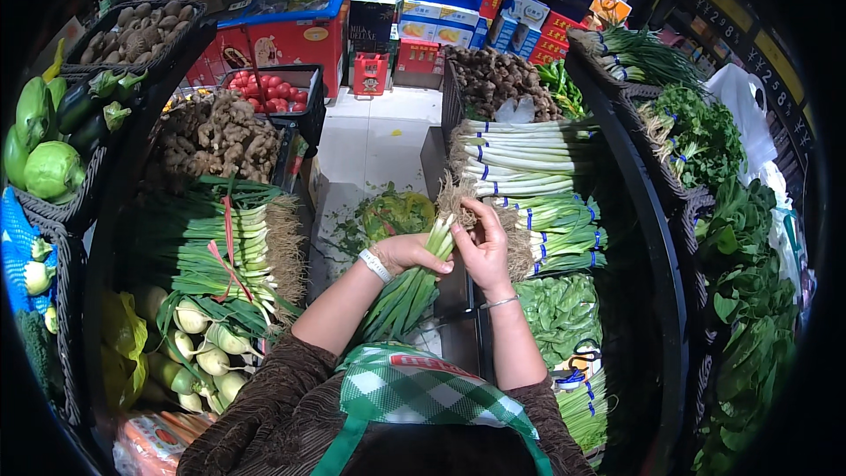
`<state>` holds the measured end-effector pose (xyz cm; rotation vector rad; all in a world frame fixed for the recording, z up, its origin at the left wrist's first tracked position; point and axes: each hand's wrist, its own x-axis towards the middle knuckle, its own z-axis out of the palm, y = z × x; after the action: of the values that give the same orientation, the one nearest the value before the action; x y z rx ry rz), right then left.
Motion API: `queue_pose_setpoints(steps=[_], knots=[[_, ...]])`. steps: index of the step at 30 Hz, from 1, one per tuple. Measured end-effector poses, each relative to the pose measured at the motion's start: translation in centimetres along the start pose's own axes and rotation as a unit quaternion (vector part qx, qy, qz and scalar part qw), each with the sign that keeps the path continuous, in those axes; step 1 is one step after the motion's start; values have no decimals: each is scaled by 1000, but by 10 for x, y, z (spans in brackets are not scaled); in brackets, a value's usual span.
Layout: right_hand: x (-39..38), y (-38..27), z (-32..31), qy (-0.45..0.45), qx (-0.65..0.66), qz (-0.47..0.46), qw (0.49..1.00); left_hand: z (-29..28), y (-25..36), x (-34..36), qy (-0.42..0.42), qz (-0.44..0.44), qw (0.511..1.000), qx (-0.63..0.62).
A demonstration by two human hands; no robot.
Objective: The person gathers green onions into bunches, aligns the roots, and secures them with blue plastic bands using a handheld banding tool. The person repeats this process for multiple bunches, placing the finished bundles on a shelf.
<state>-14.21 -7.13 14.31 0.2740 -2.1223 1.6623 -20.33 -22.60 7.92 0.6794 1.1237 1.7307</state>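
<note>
My left hand point(410, 252) is wrapped round a bunch of scallions point(397, 304). The white stems point up and away from me, and the green leaves trail down toward my apron point(432, 401). At the root end, my right hand point(485, 254) has its fingers bent round the stems just below the shaggy brown roots point(453, 197), its thumb against the white part. Whether a thin tie is between those fingers is too small to see. To the right lie scallion bundles point(564, 227) with blue bands; on the left is a big pile of scallions point(238, 242) with red ties.
Leaf scraps point(388, 216) lie on the tiled floor beyond my hands. White radishes point(211, 357), ginger point(216, 141) and a crate of tomatoes point(269, 91) stand left. Thick leeks point(524, 159), leafy greens point(560, 313) and scissors point(582, 357) are right. Black racks flank both sides.
</note>
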Motion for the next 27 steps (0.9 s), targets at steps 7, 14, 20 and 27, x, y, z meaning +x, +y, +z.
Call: queue_pose_setpoints(steps=[7, 14, 20, 27], knots=[[8, -5, -7, -63, -136, -90, 985, -2, -3, 0, 0, -34, 999, -22], [5, -10, 3, 5, -189, -115, 975, 10, 8, 5, 73, -14, 994, 75], [9, 5, -7, -74, -185, -48, 979, 22, 9, 5, 84, 5, 987, 135], [8, 4, -9, -38, -142, -61, 987, 23, 1, 5, 62, -15, 996, 64]])
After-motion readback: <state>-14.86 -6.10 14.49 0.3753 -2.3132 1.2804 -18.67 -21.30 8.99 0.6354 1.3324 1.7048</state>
